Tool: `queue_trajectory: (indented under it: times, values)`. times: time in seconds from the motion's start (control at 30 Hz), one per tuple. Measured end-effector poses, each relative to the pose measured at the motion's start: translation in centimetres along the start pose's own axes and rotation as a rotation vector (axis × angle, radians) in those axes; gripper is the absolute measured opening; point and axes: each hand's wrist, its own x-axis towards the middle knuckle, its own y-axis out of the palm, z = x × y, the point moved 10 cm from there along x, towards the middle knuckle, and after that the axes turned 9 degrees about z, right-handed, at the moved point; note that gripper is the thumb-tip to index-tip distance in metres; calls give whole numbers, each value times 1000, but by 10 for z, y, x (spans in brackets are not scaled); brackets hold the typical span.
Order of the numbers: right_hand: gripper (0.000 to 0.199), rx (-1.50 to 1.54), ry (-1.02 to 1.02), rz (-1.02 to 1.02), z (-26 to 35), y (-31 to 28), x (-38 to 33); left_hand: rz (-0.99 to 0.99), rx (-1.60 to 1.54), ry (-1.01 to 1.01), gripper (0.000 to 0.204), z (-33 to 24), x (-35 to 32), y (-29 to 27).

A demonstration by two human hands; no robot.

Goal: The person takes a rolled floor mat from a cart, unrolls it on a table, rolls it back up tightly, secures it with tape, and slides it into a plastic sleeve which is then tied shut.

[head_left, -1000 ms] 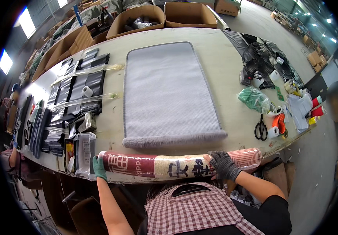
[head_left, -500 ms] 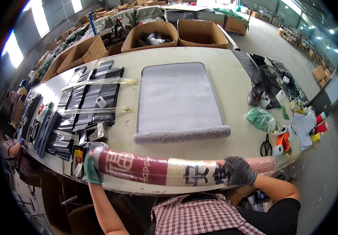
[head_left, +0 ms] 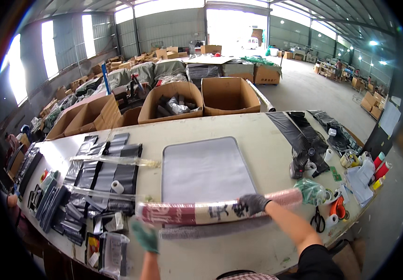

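A long plastic-wrapped rolled mat [head_left: 206, 212], maroon, cream and pink with dark lettering, is held level above the table. My right hand [head_left: 253, 205], in a dark grey glove, grips it right of its middle. Below its left end, my left hand [head_left: 145, 236], in a green glove, is apart from the roll and somewhat blurred; it looks open and holds nothing. Under and behind the roll, a light grey mat [head_left: 204, 170] lies face down on the table. Its near edge is curled into a fuzzy grey roll [head_left: 211, 229], partly hidden by the wrapped roll.
Black plastic bags [head_left: 103, 172] are stacked at left, near a clear plastic bin [head_left: 114, 254]. A black fan [head_left: 306, 158], a green plastic bag [head_left: 311, 190], scissors [head_left: 318, 219] and tape rolls lie at right. Open cardboard boxes [head_left: 232, 98] stand beyond the table's far edge.
The wrapped roll has moved forward from the table's near edge to over the grey mat. My left hand has come off its left end; my right hand still grips it. The view has tilted up.
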Motion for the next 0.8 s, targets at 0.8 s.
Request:
queue_trajectory:
  times: [0.8]
  values:
    - [108, -45, 8, 242, 132, 9, 118, 1031, -368, -136, 34, -115, -125, 118]
